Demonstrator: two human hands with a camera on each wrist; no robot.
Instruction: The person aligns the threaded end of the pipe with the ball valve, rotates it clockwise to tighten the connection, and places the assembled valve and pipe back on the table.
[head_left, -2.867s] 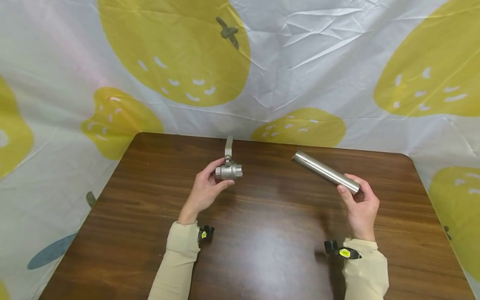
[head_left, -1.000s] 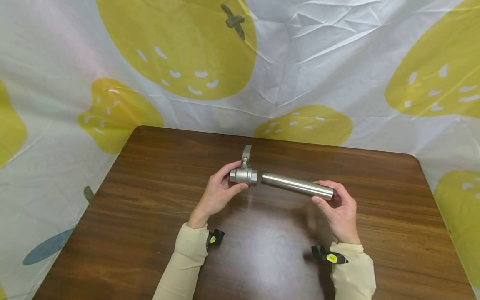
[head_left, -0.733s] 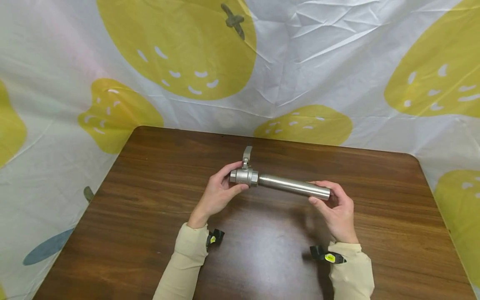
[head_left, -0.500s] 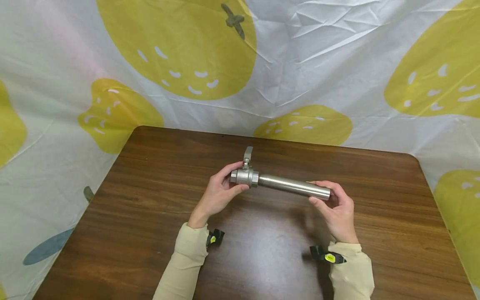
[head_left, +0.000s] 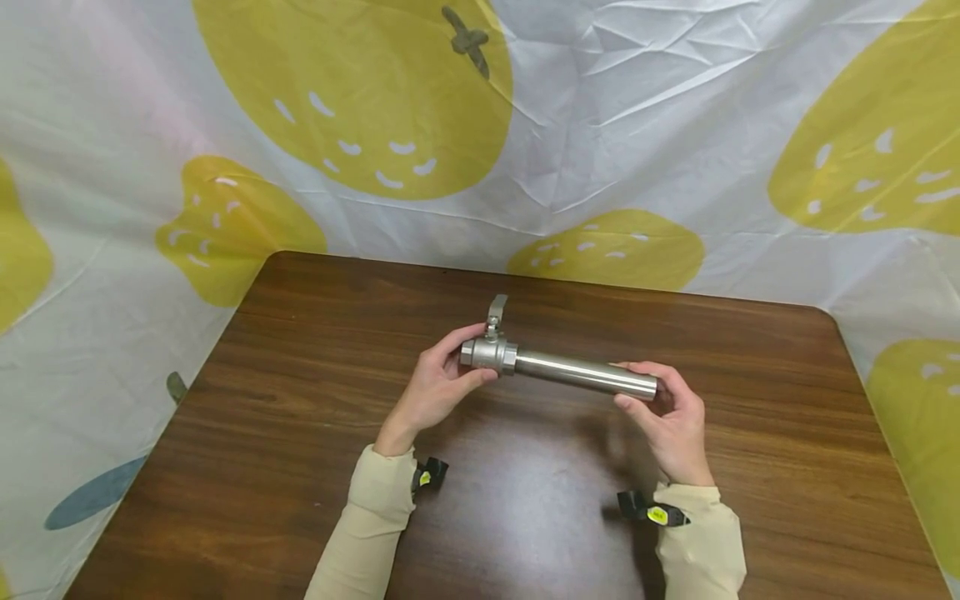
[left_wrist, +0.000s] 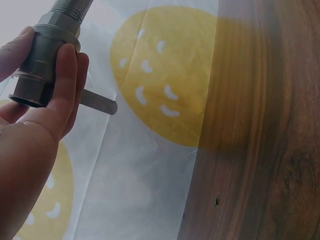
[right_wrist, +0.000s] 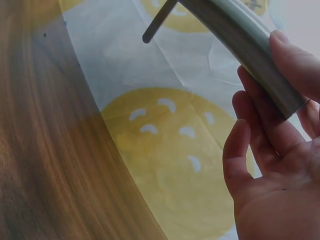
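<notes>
A silver ball valve (head_left: 491, 356) is held up over the table by my left hand (head_left: 433, 390), the thumb below and fingers behind its body. Its flat lever handle (head_left: 497, 309) points up and away. Between the thumb and fingers of my right hand (head_left: 677, 421) is the far end of a steel pipe (head_left: 581, 372). The pipe's left end meets the valve's right hex port, the two roughly in line. In the left wrist view, screw threads (left_wrist: 73, 8) show just outside the port. How deep the pipe sits inside is hidden.
Below both hands lies a brown wood-grain table (head_left: 300, 400) with rounded back corners. A white cloth with yellow fruit print (head_left: 360, 100) hangs behind it and at both sides. Each wrist wears a small black camera (head_left: 632, 504).
The valve and pipe were apart; my hands came together and the pipe end met the valve port. Since then the pipe and right hand have shifted very slightly left.
</notes>
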